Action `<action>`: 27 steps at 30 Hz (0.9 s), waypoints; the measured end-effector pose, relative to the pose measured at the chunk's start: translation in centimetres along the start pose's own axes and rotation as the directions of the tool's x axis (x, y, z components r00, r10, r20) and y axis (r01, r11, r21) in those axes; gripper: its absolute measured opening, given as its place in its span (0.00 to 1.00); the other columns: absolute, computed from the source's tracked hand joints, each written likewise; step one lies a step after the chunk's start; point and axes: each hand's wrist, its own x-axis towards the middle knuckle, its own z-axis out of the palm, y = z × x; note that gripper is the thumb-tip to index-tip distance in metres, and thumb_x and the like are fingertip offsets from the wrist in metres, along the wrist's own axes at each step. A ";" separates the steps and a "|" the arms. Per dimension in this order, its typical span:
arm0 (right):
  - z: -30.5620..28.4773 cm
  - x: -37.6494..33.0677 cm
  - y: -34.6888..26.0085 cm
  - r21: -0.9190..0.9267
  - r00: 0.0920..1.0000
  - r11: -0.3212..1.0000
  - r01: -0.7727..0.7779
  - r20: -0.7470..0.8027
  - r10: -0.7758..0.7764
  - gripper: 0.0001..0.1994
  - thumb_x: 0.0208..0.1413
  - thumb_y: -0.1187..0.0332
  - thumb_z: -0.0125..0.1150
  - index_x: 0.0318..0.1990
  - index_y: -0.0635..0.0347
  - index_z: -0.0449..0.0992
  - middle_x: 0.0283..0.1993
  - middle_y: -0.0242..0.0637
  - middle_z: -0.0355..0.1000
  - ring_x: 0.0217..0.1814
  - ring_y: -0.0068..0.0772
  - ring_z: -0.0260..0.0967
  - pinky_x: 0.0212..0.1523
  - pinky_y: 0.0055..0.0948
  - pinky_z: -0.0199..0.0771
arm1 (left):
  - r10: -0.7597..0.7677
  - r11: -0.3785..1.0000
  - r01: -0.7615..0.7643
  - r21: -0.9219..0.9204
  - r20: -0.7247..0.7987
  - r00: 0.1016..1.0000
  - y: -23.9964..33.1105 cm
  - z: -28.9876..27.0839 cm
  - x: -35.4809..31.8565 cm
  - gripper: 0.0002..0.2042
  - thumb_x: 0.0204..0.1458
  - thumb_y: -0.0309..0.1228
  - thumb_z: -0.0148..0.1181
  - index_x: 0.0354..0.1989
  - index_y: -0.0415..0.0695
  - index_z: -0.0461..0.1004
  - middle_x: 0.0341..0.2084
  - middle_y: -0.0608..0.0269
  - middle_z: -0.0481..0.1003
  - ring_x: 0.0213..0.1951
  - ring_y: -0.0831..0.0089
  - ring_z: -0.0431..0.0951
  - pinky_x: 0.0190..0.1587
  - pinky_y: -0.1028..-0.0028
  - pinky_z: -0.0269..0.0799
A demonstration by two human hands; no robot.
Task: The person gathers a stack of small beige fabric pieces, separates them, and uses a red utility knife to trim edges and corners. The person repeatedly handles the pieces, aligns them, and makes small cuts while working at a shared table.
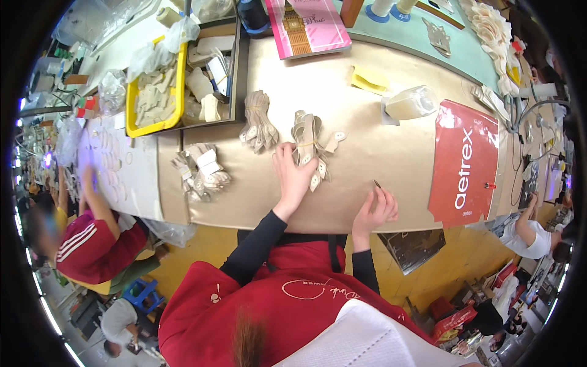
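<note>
My left hand (pixel 292 173) lies on a banded bundle of beige cut pieces (pixel 307 142) on the tan table top (pixel 379 153), fingers spread over its lower end. My right hand (pixel 376 210) rests near the table's front edge, fingers pinched on a small thin dark tool (pixel 377 183). A second banded bundle (pixel 257 123) lies just left of the first. A looser pile of beige pieces (pixel 200 171) lies further left.
A yellow tray (pixel 153 125) of beige parts and a dark box sit at the back left. A red sheet (pixel 466 165), a clear plastic container (pixel 411 103) and a pink book (pixel 309 27) lie to the right and back. A person in red works at the left.
</note>
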 end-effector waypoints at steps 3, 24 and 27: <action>0.3 -0.5 0.7 0.103 0.984 0.980 0.170 -0.067 -0.163 0.10 0.57 0.73 0.66 0.47 0.55 0.80 0.48 0.33 0.76 0.57 0.39 0.68 0.62 0.42 0.55 | 0.248 0.961 -0.252 -0.115 -0.045 0.968 -2.0 0.9 -0.6 0.23 0.42 0.29 0.72 0.45 0.37 0.69 0.44 0.52 0.73 0.49 0.57 0.72 0.53 0.61 0.68; -5.5 0.8 -12.3 0.748 0.550 0.381 0.543 0.026 -0.835 0.07 0.51 0.79 0.67 0.38 0.64 0.80 0.38 0.41 0.76 0.34 0.39 0.77 0.33 0.30 0.79 | 0.113 0.559 0.515 -0.650 0.675 0.729 -5.2 -13.1 -9.6 0.32 0.57 0.34 0.68 0.67 0.40 0.59 0.54 0.57 0.73 0.53 0.72 0.77 0.55 0.71 0.76; -6.6 -0.4 -12.8 0.740 0.515 0.387 0.550 0.064 -0.855 0.04 0.55 0.74 0.63 0.37 0.62 0.76 0.37 0.39 0.74 0.33 0.41 0.76 0.33 0.33 0.77 | 0.101 0.595 0.519 -0.614 0.698 0.709 -5.5 -13.7 -10.9 0.32 0.50 0.27 0.72 0.62 0.38 0.63 0.48 0.60 0.74 0.50 0.73 0.78 0.52 0.72 0.76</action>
